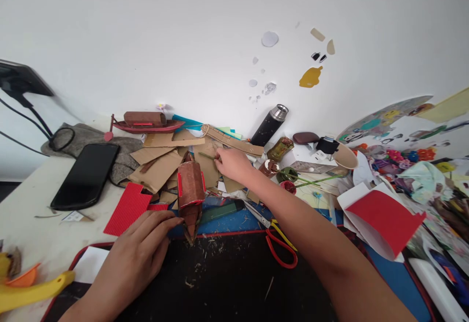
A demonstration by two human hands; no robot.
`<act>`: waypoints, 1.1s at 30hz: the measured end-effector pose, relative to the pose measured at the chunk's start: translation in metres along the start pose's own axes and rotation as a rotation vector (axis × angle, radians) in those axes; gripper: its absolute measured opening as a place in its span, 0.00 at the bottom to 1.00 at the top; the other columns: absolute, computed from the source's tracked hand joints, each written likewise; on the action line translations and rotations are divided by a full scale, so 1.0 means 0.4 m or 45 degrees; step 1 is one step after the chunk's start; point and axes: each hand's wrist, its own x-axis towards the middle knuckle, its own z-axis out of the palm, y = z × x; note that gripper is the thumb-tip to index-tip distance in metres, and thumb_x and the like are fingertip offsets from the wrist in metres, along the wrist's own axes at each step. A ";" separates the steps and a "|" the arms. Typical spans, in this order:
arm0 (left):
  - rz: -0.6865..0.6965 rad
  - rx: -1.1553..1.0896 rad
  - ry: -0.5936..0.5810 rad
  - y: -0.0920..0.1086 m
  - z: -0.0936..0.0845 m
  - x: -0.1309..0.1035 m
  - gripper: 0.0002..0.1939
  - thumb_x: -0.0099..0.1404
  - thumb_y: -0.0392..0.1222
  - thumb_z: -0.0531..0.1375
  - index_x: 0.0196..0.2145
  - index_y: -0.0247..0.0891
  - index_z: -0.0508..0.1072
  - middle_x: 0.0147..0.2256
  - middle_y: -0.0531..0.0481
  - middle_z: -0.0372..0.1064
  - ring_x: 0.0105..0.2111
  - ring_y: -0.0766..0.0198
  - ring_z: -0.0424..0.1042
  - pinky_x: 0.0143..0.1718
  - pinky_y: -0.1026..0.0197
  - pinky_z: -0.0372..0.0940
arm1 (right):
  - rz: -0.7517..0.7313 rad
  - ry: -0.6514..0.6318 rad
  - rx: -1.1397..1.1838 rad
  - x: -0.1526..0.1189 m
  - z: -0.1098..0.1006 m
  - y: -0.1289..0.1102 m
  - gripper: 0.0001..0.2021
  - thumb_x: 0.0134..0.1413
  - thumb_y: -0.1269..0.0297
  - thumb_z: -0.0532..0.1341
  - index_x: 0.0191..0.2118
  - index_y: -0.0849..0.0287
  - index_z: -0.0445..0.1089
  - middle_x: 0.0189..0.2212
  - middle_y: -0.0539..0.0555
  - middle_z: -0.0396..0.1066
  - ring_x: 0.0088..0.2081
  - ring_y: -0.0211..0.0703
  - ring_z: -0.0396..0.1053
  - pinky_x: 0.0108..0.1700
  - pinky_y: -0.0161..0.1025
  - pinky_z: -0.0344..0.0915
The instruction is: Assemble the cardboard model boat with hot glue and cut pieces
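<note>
A small model boat [191, 182] stands upright in the middle, with a brown rounded cabin and red strips along its sides. My left hand [137, 248] rests beside its near end, fingers stretched and together, one fingertip touching the hull. Beyond the boat, my right hand [234, 164] reaches over the cardboard scraps [157, 171]. Its fingertips are closed on a thin green stick [205, 155]. Scissors [280, 248] with red and yellow handles lie under my right forearm, near a green utility knife [222, 211].
A second model boat [148, 125] stands by the wall. A black phone [86, 176] lies left, near red corrugated card [126, 209]. Behind my right arm are a black thermos [269, 125] and open paint jars [287, 186]. Red paper [384, 222] curls at right.
</note>
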 end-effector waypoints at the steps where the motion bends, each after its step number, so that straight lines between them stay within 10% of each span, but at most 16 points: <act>1: -0.003 -0.001 0.002 0.000 0.001 -0.001 0.14 0.75 0.31 0.54 0.51 0.40 0.76 0.45 0.43 0.79 0.42 0.56 0.79 0.45 0.58 0.73 | 0.012 0.008 0.031 -0.001 0.002 0.003 0.11 0.70 0.63 0.60 0.50 0.60 0.77 0.45 0.65 0.83 0.47 0.59 0.79 0.47 0.46 0.69; 9: -0.064 -0.010 0.036 -0.011 0.004 -0.015 0.14 0.75 0.31 0.55 0.53 0.40 0.75 0.48 0.42 0.78 0.48 0.54 0.78 0.53 0.55 0.71 | 0.093 0.138 0.431 -0.026 0.029 0.017 0.09 0.70 0.61 0.59 0.47 0.58 0.73 0.33 0.52 0.79 0.34 0.45 0.75 0.36 0.37 0.64; 17: -0.170 -0.109 0.193 0.016 -0.028 0.008 0.16 0.74 0.30 0.57 0.56 0.41 0.72 0.48 0.43 0.77 0.48 0.56 0.78 0.52 0.56 0.71 | 0.065 -0.044 1.575 -0.209 0.045 -0.034 0.11 0.62 0.53 0.65 0.39 0.54 0.66 0.16 0.39 0.62 0.15 0.35 0.56 0.21 0.34 0.52; 26: -0.815 -0.800 -0.057 0.056 -0.059 0.052 0.25 0.72 0.59 0.63 0.59 0.43 0.74 0.44 0.46 0.80 0.41 0.53 0.79 0.42 0.54 0.73 | -0.156 -0.047 1.100 -0.348 0.039 -0.124 0.03 0.62 0.65 0.65 0.38 0.56 0.72 0.20 0.40 0.63 0.22 0.34 0.58 0.29 0.34 0.53; 33: -0.841 -0.779 -0.240 0.070 -0.088 0.083 0.21 0.65 0.63 0.66 0.42 0.43 0.80 0.34 0.50 0.79 0.34 0.55 0.75 0.37 0.57 0.69 | -0.199 -0.006 0.866 -0.377 0.033 -0.147 0.01 0.62 0.68 0.67 0.39 0.55 0.74 0.20 0.41 0.65 0.23 0.36 0.59 0.31 0.36 0.52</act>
